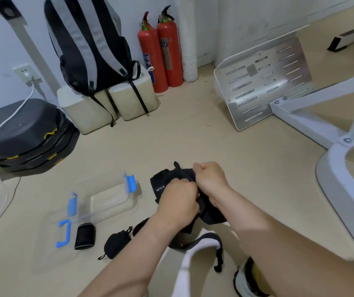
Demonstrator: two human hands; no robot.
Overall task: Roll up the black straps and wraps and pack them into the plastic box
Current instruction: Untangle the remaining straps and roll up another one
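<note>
The black wrap [162, 182] hangs bunched above the floor, just right of the plastic box [111, 198]. The left hand [178, 199] has its fingers curled tight around the wrap's middle, and the right hand [210, 179] pinches its upper edge. It looks light, soft and floppy, apt to unroll, so it probably wants holding flat at one end and rolling under steady tension.

Forearms are extended from 7 and 4 o'clock; the left hand [179, 197] and right hand [211, 181] are clenched side by side on a black wrap [161, 182].
</note>
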